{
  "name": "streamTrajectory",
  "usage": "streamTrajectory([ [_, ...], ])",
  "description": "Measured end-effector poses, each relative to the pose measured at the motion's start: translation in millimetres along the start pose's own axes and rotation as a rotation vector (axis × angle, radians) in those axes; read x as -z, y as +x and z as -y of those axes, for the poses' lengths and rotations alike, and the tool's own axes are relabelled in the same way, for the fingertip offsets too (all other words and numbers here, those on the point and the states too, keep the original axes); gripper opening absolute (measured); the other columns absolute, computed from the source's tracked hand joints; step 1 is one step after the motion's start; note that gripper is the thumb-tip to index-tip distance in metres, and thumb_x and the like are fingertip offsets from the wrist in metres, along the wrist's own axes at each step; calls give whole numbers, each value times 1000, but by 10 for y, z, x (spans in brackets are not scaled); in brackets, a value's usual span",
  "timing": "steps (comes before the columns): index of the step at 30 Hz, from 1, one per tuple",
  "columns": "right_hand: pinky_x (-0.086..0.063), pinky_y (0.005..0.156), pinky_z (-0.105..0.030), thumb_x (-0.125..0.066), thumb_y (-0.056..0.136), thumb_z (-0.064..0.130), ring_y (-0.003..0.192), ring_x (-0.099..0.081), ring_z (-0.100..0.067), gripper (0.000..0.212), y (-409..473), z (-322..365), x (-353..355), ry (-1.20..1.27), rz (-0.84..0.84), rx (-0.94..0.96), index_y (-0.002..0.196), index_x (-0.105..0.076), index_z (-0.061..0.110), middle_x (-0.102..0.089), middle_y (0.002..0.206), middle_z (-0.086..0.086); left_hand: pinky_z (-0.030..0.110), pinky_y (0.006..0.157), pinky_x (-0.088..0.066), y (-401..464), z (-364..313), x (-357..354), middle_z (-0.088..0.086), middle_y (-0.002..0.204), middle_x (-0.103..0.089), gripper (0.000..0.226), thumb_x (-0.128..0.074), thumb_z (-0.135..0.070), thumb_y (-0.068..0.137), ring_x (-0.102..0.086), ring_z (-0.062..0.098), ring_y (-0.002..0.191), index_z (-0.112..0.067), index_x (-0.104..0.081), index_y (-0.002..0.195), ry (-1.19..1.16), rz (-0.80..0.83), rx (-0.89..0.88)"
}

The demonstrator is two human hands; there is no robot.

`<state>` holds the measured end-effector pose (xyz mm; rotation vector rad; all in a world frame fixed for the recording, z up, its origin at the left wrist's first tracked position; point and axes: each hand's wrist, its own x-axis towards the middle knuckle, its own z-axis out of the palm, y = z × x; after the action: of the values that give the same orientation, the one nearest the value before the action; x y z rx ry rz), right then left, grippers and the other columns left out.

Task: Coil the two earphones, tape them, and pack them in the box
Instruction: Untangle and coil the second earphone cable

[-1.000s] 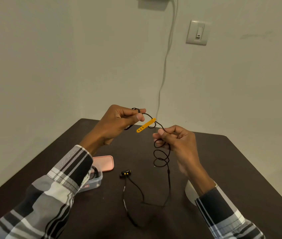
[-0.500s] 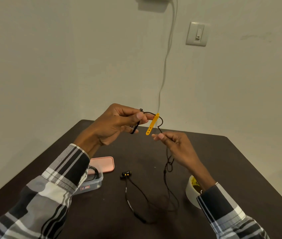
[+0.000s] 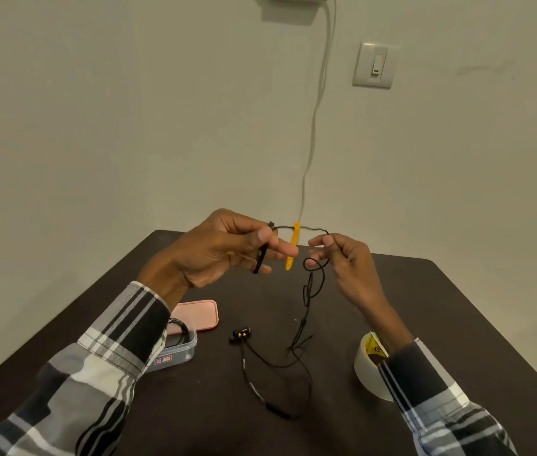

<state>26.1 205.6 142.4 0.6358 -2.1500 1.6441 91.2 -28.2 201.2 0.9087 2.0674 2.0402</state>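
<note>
While a black earphone cable (image 3: 313, 284) is stretched between two raised hands above a dark surface (image 3: 457, 307), one end is pinched by the thumb and fingers of the left hand (image 3: 224, 250), and the cord is pinched further along by the fingertips of the right hand (image 3: 342, 255). A yellow strap (image 3: 292, 246) is seen hanging from the taut stretch between them. Below the right hand the cord is looped, then trails down to the surface, where the black-and-yellow earbuds (image 3: 240, 334) are laid. A clear box (image 3: 178, 348) holding a coiled black cable is set near the left sleeve, its pink lid (image 3: 199, 314) just behind it. A roll of tape (image 3: 370, 366) is stood by the right sleeve.
</note>
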Motion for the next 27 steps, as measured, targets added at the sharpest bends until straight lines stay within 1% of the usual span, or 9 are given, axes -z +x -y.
streamTrajectory([
  [5,-49,79,-27,-47,106,18,72,-67,-7,25,-19,-20,-145,-88,218,-47,100,-71,19,-70,69,5,60,90,-51,41,-19,-100,19,124,-66,19,-70,-31,84,-58,43,120,-13,-74,87,-237,131,-103],
  [8,-52,84,-33,-47,105,15,75,-70,-15,24,-130,-9,-283,-150,352,-56,109,-71,12,-68,73,-1,62,91,-50,94,-52,-123,16,134,-60,19,-72,-32,83,-55,43,124,-14,-73,87,-320,114,-156],
  [11,-51,81,-24,-44,105,9,80,-70,-20,27,-281,104,-363,-146,497,-49,115,-69,8,-66,69,19,60,89,-52,140,-79,-103,13,140,-56,20,-73,-33,80,-55,41,125,-15,-73,87,-370,36,-183],
  [13,-52,81,-25,-43,106,8,79,-69,-17,28,-366,180,-383,-55,556,-91,117,-68,6,-63,65,17,58,90,-52,153,-86,-76,10,141,-55,20,-72,-35,79,-54,38,127,-17,-73,86,-341,-36,-184],
  [15,-55,79,-28,-44,106,11,76,-66,-18,28,-431,235,-376,74,584,-160,118,-69,8,-57,65,9,55,95,-51,163,-79,-69,5,139,-58,17,-68,-34,79,-55,30,128,-20,-75,85,-211,-115,-169],
  [17,-54,70,-28,-46,105,15,67,-59,-16,27,-476,264,-363,215,592,-240,118,-69,9,-54,68,2,39,97,-51,170,-46,-71,-1,131,-64,16,-64,-28,82,-56,17,128,-19,-76,85,-11,-185,-170],
  [20,-38,52,-19,-50,104,19,54,-47,-9,26,-519,310,-327,301,528,-279,116,-71,9,-56,71,-2,20,99,-46,184,24,-73,6,117,-71,12,-64,-16,89,-54,6,127,-11,-75,85,371,-139,-211],
  [23,-31,47,-16,-52,102,17,54,-48,-5,25,-525,332,-243,308,446,-252,109,-73,4,-60,70,-5,22,109,-39,190,114,-5,11,108,-74,13,-66,-9,91,-52,-1,127,-2,-76,87,610,-108,-184],
  [27,-31,50,-16,-65,92,21,51,-48,-2,21,-512,366,-79,252,385,-228,100,-76,6,-65,65,-8,32,122,-19,195,184,115,-21,84,-72,23,-67,-11,91,-53,2,127,-24,-73,73,773,-71,-148],
])
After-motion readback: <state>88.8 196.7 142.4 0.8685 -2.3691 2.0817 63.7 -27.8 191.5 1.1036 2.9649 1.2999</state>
